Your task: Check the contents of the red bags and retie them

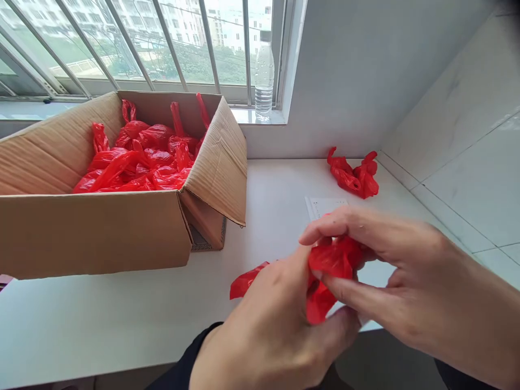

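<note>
Holding a bunched red plastic bag (339,257) in both hands, we work on the near right side of the cardboard box (89,233), our landmark. Left hand (276,319): grip narrow, closed around the bag, back of the hand to the camera. Right hand (390,271): thumb on the near face of the plastic, forefinger arched over the top, so we pinch it between them; remaining fingertips mostly hidden. We see a red flap (247,280) poking out beyond the left hand, toward the box; we cannot tell whether it belongs to the same bag. Dark sleeve (182,363) at the left wrist.

The box stands open on the white table (276,206), one flap bent outward on its right side. Inside it, we count no exact number of tied red bags (154,157); they overlap, handles sticking up. To the right of the box, near the wall, lies a crumpled red bundle (353,176). Between that bundle and our hands, a white printed sheet (325,206), partly covered, text unreadable. Behind the box's right end, a clear bottle (264,81) stands upright on the sill (276,116), beside the barred window (211,49).
</note>
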The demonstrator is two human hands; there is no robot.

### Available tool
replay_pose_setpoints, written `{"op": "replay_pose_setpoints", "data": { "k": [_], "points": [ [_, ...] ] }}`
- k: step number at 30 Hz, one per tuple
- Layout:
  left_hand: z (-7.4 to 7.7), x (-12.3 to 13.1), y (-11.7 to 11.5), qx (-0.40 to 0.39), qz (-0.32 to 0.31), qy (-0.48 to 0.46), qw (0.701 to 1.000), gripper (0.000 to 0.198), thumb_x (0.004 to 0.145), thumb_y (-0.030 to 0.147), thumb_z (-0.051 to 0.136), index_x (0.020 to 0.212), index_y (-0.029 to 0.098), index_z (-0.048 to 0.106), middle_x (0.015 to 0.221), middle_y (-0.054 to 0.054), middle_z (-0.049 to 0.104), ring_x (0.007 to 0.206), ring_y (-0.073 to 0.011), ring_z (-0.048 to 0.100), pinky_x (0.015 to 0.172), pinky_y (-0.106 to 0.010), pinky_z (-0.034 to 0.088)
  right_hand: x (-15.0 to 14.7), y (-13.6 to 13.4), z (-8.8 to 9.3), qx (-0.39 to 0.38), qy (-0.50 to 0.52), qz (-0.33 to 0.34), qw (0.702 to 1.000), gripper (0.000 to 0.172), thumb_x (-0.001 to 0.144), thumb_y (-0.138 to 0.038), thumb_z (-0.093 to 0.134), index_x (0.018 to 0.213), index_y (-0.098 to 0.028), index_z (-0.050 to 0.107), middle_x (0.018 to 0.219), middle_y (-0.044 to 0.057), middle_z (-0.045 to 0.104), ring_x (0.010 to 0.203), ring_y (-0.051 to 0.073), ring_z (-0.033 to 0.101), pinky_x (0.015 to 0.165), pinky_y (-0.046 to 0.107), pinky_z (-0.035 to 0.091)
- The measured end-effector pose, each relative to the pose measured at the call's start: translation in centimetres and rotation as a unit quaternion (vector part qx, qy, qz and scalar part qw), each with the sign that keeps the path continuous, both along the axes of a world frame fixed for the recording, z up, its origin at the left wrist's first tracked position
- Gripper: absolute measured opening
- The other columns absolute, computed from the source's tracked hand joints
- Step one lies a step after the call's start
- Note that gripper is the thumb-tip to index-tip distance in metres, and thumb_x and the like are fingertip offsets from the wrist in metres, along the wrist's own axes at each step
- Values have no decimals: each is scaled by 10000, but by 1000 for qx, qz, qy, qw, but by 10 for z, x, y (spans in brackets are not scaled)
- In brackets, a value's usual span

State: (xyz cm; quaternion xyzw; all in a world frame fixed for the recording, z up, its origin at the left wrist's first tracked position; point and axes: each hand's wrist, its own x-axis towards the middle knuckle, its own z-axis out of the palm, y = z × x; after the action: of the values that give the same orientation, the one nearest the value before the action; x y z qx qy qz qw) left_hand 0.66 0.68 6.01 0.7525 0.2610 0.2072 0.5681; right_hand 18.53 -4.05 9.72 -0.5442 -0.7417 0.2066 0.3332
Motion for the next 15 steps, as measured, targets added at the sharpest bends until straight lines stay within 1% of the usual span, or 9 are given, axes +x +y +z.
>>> {"op": "replay_pose_setpoints", "data": {
  "k": [1, 2, 3, 5, 7, 9, 11, 13, 15],
  "points": [
    [-1, 2, 1, 1, -5, -8, 1000, 174, 854, 80, 606, 922, 240, 617, 850, 23, 636, 756, -151, 574, 671, -242, 491, -2, -1, 1, 10, -16, 14, 1000, 378, 875, -185, 699, 1194, -378, 633, 1006, -39, 728, 769, 143, 724, 586, 200, 623],
    [-3, 3, 4, -3, -3, -18, 1000, 154, 874, 77, 561, 830, 223, 580, 796, 32, 602, 720, -133, 541, 641, -230, 461, -3, -1, 2, 22, -32, 25, 999, 421, 881, -207, 706, 1249, -389, 611, 1061, -33, 727, 824, 157, 730, 646, 224, 639],
    [-5, 3, 7, -13, 5, -28, 1000, 165, 907, 109, 537, 778, 212, 546, 752, 36, 562, 688, -120, 504, 615, -225, 434, -3, 0, 2, 37, -42, 31, 998, 459, 889, -242, 714, 1301, -399, 587, 1137, -23, 718, 898, 178, 732, 698, 252, 647],
    [-9, 0, 14, -66, 28, -42, 997, 254, 995, 280, 508, 753, 206, 517, 696, 36, 497, 632, -111, 438, 565, -228, 391, 1, 4, 0, 62, -50, 18, 997, 507, 921, -322, 705, 1391, -407, 535, 1305, 0, 664, 1078, 224, 702, 762, 293, 640],
    [-13, -5, 20, -151, 47, -42, 987, 396, 1026, 485, 462, 746, 209, 509, 643, 38, 463, 575, -107, 396, 529, -233, 363, 6, 12, -6, 59, -44, -8, 997, 493, 959, -390, 666, 1430, -381, 519, 1362, 18, 633, 1181, 247, 657, 808, 319, 620],
    [-16, -10, 26, -233, 57, -38, 970, 464, 1010, 572, 458, 730, 207, 519, 589, 34, 471, 543, -109, 414, 514, -231, 364, 9, 21, -14, 13, -19, -21, 1000, 364, 991, -414, 621, 1345, -330, 598, 1254, 20, 683, 1124, 226, 672, 827, 320, 594],
    [-19, -13, 31, -290, 68, -50, 953, 487, 1001, 586, 475, 724, 194, 561, 586, 8, 536, 550, -119, 485, 520, -228, 400, 10, 26, -20, -36, 26, -23, 999, 196, 1001, -401, 609, 1144, -289, 684, 1071, -3, 725, 982, 182, 690, 813, 299, 566],
    [-21, -15, 36, -324, 78, -94, 938, 435, 996, 541, 527, 782, 178, 636, 682, -24, 632, 611, -127, 563, 577, -228, 465, 9, 26, -23, -61, 59, -27, 996, 115, 999, -363, 616, 995, -277, 691, 959, -28, 720, 884, 152, 673, 789, 281, 538],
    [-22, -16, 40, -327, 83, -128, 933, 329, 981, 467, 605, 842, 179, 682, 757, -24, 664, 674, -123, 597, 654, -226, 503, 9, 24, -25, -79, 67, -18, 994, 102, 991, -357, 630, 954, -282, 688, 915, -41, 708, 822, 139, 650, 732, 271, 516]
  ]
}}
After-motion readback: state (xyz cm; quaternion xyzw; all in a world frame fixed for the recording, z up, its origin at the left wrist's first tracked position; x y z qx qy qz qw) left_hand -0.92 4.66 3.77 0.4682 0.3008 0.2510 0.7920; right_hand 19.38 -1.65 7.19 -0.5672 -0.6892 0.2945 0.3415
